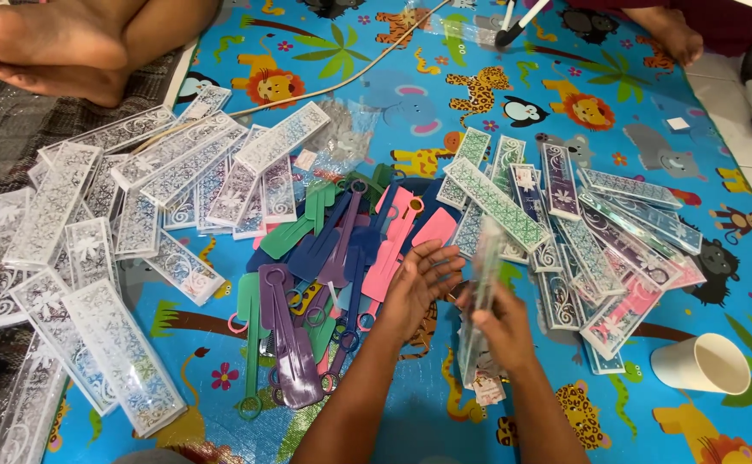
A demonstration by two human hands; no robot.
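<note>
Both forearms reach up from the bottom edge and meet near the middle of the animal-print play mat [496, 77]. The right hand [498, 331] is curled around the lower part of a long clear patterned sleeve [482, 288], fingers closed on it, knuckles toward the camera. The sleeve stands nearly upright in view – its long axis runs from the hand away from the person, the top end leaning slightly right. The left hand [419, 288] is just beside it, palm turned toward the sleeve, fingers spread and loosely bent, holding nothing (whether the fingertips touch the sleeve cannot be told).

Just left of the hands lies a heap of coloured plastic combs [333, 258] – green, blue, purple, pink. Filled sleeves [582, 232] pile to the right, empty sleeves [92, 258] to the left. A white paper cup [701, 363] lies on its side at the right.
</note>
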